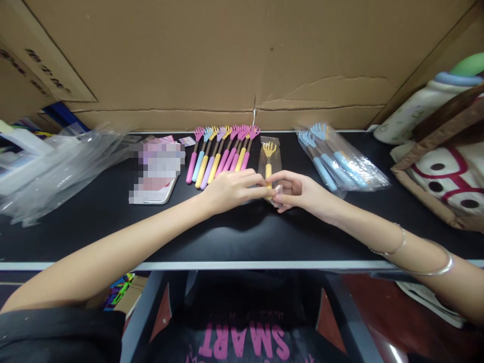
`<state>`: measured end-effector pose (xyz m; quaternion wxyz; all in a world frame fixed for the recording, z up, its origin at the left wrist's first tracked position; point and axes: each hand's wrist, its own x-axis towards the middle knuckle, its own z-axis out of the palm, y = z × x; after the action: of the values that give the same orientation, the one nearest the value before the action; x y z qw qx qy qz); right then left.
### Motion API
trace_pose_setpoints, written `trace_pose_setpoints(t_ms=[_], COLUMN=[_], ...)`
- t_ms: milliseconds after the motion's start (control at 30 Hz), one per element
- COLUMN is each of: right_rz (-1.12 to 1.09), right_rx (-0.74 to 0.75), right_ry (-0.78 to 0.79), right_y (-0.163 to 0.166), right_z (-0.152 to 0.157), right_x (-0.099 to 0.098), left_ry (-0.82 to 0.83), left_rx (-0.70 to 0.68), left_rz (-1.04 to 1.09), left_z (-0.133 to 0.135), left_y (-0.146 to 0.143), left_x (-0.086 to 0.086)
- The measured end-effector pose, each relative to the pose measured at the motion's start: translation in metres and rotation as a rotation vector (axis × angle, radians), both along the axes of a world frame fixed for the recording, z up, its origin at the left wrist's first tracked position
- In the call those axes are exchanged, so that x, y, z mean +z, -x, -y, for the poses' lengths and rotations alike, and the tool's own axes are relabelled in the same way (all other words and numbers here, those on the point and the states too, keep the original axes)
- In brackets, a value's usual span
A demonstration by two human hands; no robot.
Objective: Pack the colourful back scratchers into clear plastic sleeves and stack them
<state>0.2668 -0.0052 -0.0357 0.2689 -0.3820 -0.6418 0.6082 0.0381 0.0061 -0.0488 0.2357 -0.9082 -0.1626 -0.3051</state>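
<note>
While pinching the crumpled near end of a clear bag [278, 156] with the right hand [302, 191], holds fingertips of the left hand [234, 189] over the same end, apparently touching film. Cannot tell left pinch from mere contact. Inside that bag, just beyond the fingertips, find a yellow scratcher [268, 167], prongs pointing away from the grip, on or barely above the black table [227, 242].

Risks, as judged. By tugging too sharply, could split thin film at the pinch. By pushing from the near end, could drive prongs through the far end. By swinging left, could disturb the row of loose scratchers [222, 162], close beside and beyond the left hand. By drifting right, less likely, could nudge the bagged blue scratchers [351, 170].

Hard to read. Cannot see the yellow handle's near tip, covered by fingers. Cannot judge any seal or opening at the pinch: too small, too crumpled. Cannot see some handle ends in the row, blocked by the left hand. Well left of the grip, can only guess at a phone [166, 194], blotted by pixelation; farther left, cannot count overlapping plastic sleeves [64, 171]. Far right, note a fabric bag [452, 177], cut off.
</note>
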Motion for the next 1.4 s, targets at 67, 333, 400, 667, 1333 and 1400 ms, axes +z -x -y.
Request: trace_pose_setpoints(t_ms=[67,333,400,667,1333,1400], right_rz=[0.03,0.119,0.12,0.229,0.788,0.834], right_rx=[0.046,0.073,0.044,-0.09,-0.119,-0.079], right_ry=[-0.09,-0.429,-0.476,-0.582,-0.413,-0.402], right_y=[0.0,-0.007,-0.008,-0.046,-0.197,-0.201], right_z=[0.0,-0.001,-0.001,-0.005,-0.043,-0.045], right_x=[0.001,0.01,0.013,0.033,0.067,0.067], left_ry=[-0.051,-0.084,-0.062,-0.044,0.135,0.138], left_rx=[-0.025,0.015,-0.006,0.013,0.063,0.066], left_rz=[-0.013,0.017,0.034,-0.009,-0.179,-0.172], left_z=[0.001,0.004,0.004,0.002,-0.005,-0.006], left_y=[0.0,-0.002,-0.002,0.002,0.001,0.002], left_x=[0.001,0.006,0.007,0.008,-0.003,-0.003])
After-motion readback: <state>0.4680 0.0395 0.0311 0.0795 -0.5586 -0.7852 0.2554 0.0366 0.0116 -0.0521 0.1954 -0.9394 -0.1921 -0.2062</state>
